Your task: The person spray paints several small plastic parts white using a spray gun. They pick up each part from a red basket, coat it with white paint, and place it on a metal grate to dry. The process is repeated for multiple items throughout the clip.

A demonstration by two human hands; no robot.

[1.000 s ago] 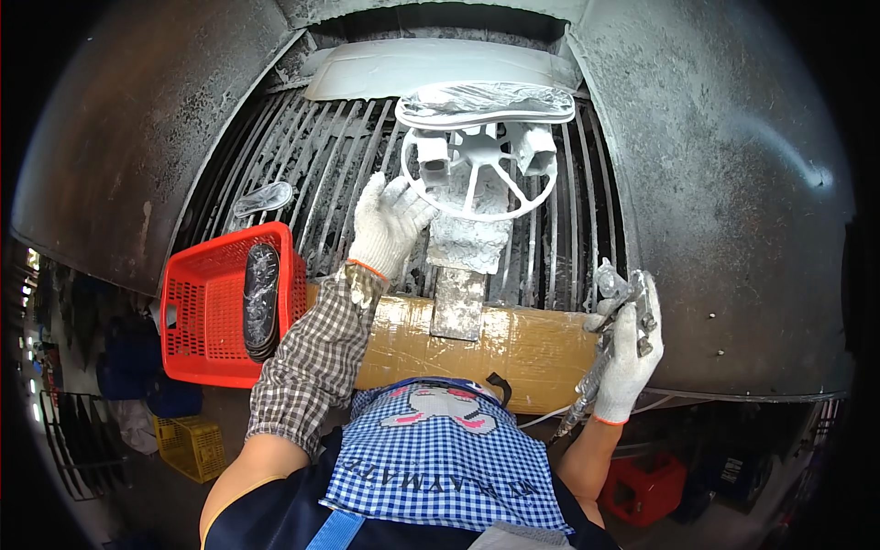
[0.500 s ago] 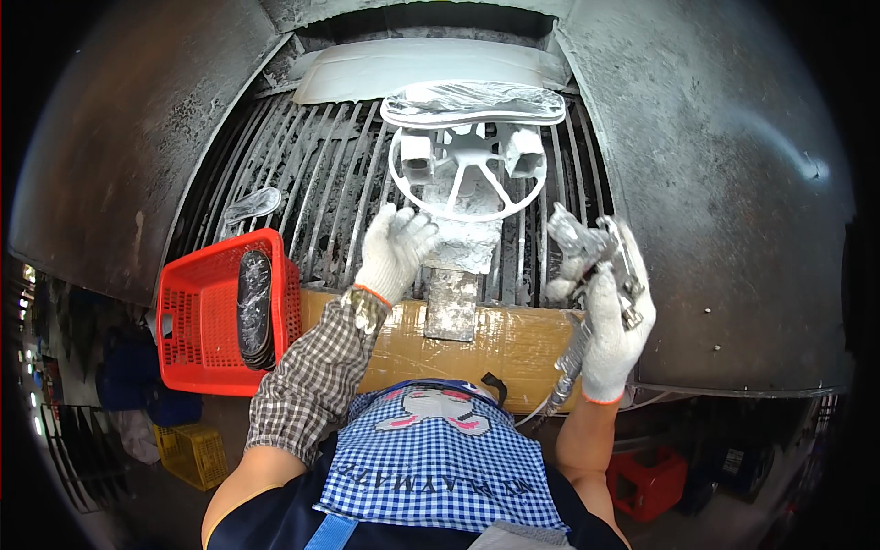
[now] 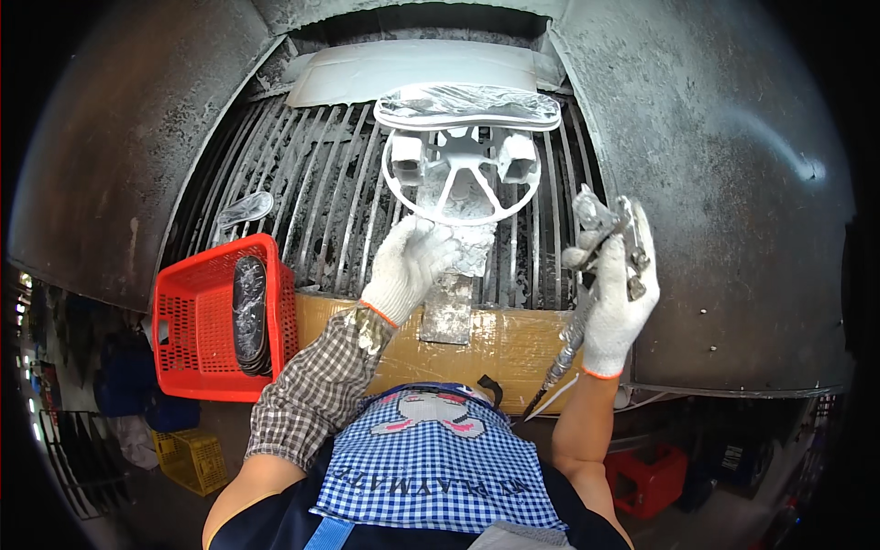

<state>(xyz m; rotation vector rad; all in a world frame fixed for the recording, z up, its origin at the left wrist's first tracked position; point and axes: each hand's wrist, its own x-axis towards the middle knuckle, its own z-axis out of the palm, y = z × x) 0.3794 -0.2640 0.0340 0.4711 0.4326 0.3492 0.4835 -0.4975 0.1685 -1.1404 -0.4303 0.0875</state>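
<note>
My right hand (image 3: 619, 298), in a white knit glove, is closed around a paint-crusted spray gun (image 3: 596, 220) with its hose trailing down toward me. At the near rim of a white spoked wheel (image 3: 446, 218), my gloved left hand (image 3: 412, 261) has its fingers loosely bent and partly apart, close to or touching the rim; nothing shows in its grasp. Across the wheel's far side, on two square blocks, lies a shoe sole (image 3: 467, 124) with a white edge and a shiny clear film over its top.
A red basket (image 3: 197, 367) at the left holds dark film-covered soles (image 3: 249, 316). Beyond it, a small film-covered piece (image 3: 246, 210) rests on the metal slats (image 3: 321, 192). Cardboard (image 3: 513, 348) lines the near edge. Metal side walls (image 3: 724, 229) enclose the booth.
My left hand has moved right and slightly nearer, its fingers now bent at the wheel's near rim. The spray gun has shifted a little right and turned more upright in my right hand.
</note>
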